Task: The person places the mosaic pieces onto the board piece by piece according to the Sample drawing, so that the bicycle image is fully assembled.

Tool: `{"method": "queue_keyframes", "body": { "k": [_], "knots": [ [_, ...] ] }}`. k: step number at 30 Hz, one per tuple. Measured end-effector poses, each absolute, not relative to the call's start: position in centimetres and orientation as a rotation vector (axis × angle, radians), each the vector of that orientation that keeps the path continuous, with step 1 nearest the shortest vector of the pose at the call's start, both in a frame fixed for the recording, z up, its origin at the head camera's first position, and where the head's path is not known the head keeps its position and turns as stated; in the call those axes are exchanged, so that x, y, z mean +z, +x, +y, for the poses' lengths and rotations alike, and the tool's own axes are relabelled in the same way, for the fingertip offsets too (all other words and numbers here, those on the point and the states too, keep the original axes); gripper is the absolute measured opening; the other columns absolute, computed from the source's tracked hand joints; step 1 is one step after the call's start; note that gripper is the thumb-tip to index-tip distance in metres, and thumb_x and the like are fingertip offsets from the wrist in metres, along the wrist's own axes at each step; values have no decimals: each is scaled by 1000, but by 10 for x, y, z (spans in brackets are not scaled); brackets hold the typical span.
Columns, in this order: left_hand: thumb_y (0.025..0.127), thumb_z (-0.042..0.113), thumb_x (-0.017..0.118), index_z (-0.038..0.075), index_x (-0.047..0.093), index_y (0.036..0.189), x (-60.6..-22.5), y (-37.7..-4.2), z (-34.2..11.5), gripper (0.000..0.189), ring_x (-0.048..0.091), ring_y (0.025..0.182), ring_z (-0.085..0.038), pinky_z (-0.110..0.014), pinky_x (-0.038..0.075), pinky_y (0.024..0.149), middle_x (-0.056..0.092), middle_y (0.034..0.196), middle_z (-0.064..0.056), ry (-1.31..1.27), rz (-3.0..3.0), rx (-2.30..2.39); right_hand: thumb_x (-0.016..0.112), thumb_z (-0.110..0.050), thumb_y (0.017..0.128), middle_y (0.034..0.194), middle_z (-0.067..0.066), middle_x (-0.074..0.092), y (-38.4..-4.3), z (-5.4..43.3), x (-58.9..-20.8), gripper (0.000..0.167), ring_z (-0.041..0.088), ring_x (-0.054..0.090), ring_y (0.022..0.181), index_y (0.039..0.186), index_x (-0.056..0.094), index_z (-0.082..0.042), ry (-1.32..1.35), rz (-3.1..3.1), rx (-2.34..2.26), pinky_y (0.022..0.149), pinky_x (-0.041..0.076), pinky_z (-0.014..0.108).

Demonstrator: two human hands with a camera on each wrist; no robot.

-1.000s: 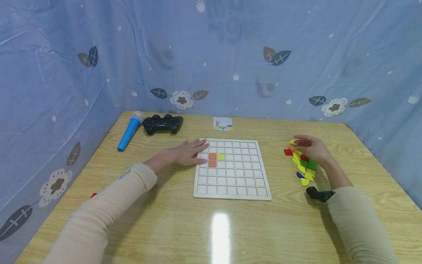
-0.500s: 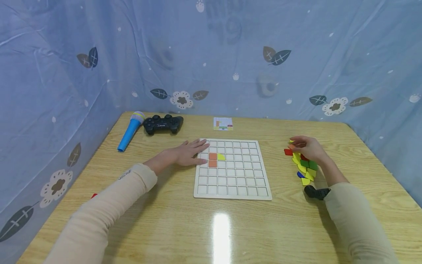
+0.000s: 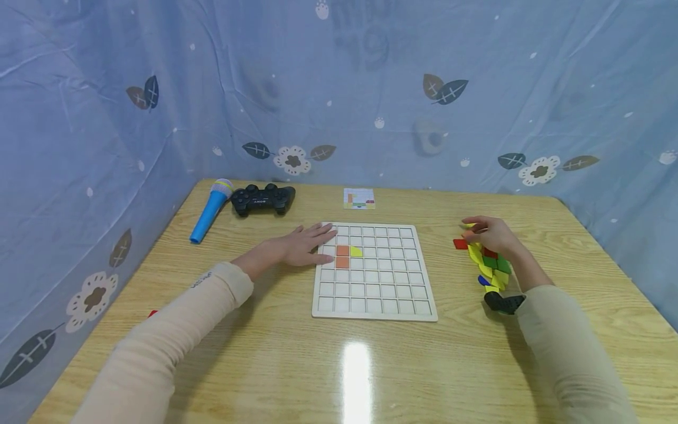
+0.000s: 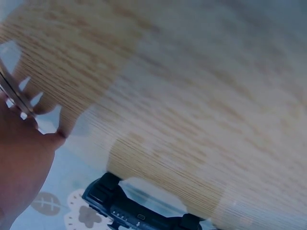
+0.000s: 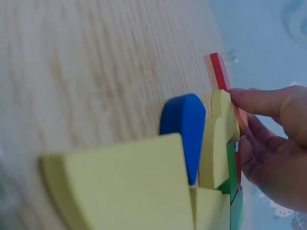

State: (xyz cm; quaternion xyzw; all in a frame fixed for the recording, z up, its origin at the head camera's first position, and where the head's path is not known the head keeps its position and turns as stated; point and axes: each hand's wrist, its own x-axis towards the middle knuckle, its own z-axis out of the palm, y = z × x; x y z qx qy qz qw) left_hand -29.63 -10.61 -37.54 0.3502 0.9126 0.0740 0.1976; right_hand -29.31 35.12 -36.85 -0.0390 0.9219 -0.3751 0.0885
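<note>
My left hand (image 3: 302,245) lies spread with straight fingers on the left edge of a white grid board (image 3: 373,312). Two orange square tiles (image 3: 342,256) and one yellow rounded tile (image 3: 356,252) sit in the board's cells. Over on the right, my right hand (image 3: 496,237) reaches into a pile of coloured tiles. Between its thumb and fingers it pinches an orange tile (image 5: 242,120), partly hidden by the hand. Around it lie yellow tiles (image 5: 214,153), green tiles (image 3: 489,262), a blue tile (image 5: 184,120) and a red tile (image 3: 460,244).
Behind the board lies a small pattern card (image 3: 359,198). A black game controller (image 3: 263,199) and a blue toy microphone (image 3: 208,215) stand at the back left. A red piece (image 3: 153,312) shows beside the left sleeve. A blue patterned cloth (image 3: 339,106) encloses the table.
My right hand has shifted slightly left and forward over the pile, its thumb and fingers closing on the orange tile. The red tile has slid a little left. The left hand has stayed put.
</note>
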Motion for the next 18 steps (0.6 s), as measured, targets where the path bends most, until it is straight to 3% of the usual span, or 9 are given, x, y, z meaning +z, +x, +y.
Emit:
{"method": "queue_keyframes", "body": {
  "k": [4, 7, 14, 18],
  "knots": [
    [99, 55, 36, 19, 2, 155, -374, -296, -106, 75, -6, 143, -25, -55, -2, 111, -5, 159, -3, 995, 2549, 223, 58, -10, 96, 115, 26, 50, -293, 351, -368, 48, 34, 54, 97, 138, 42, 7, -100, 2746, -1118, 75, 48, 31],
    [99, 55, 36, 19, 2, 155, -374, -295, -105, 75, -6, 143, -26, -55, -1, 111, -5, 159, -4, 996, 2547, 222, 57, -13, 97, 116, 29, 52, -293, 353, -368, 47, 34, 56, 94, 136, 44, 9, -112, 2755, -1109, 71, 49, 29],
    [99, 55, 36, 18, 2, 155, -374, -295, -106, 75, -6, 143, -25, -55, -1, 111, -4, 159, -4, 1003, 2548, 216, 54, -32, 98, 127, 30, 52, -294, 355, -368, 51, 39, 53, 109, 136, 49, 3, -12, 2780, -1133, 69, 47, 23],
    [99, 55, 36, 18, 3, 155, -373, -295, -106, 74, -6, 143, -25, -55, -1, 111, -4, 159, -4, 998, 2549, 220, 54, -34, 98, 129, 28, 50, -292, 352, -363, 52, 34, 55, 108, 136, 49, 3, 22, 2732, -1207, 69, 48, 25]
  ]
}}
